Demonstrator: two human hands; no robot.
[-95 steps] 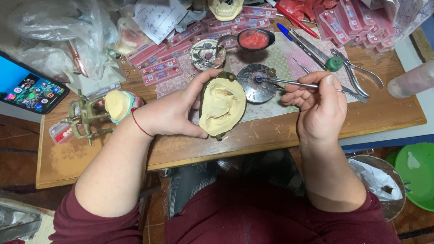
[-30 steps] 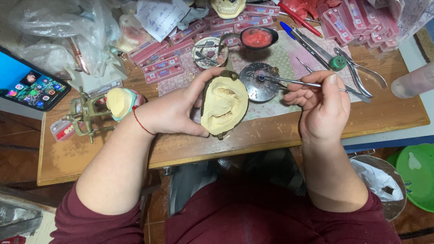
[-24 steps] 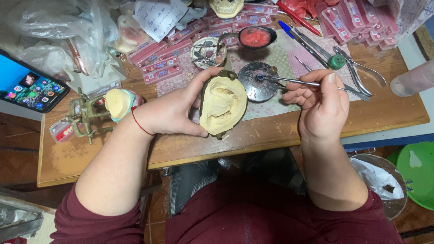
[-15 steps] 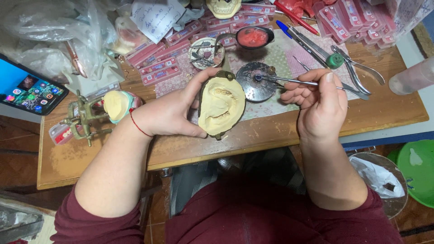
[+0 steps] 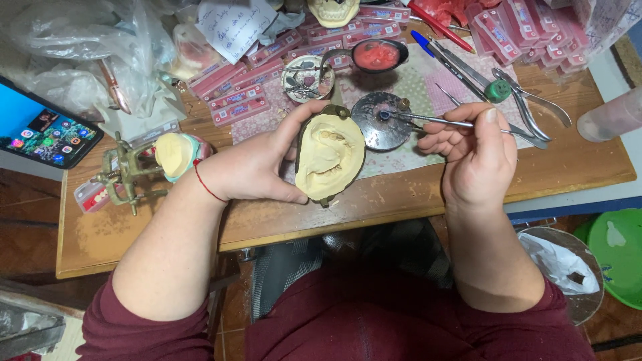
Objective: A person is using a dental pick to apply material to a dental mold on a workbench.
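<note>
Wooden table (image 5: 401,200) and its clutter sit as they did half a second ago; the hands have barely shifted, and the tool tip stays over the round metal dish (image 5: 381,124). Left hand (image 5: 257,167) stays wrapped around the plaster mould (image 5: 329,157), holding it just above the table's near edge, in front of the dish. That mould is pale yellow and oval, set in a dark metal rim, with a hollow showing tooth shapes near its top. Right hand (image 5: 478,150) pinches a thin metal tool (image 5: 428,120), pointing left toward the dish.
</note>
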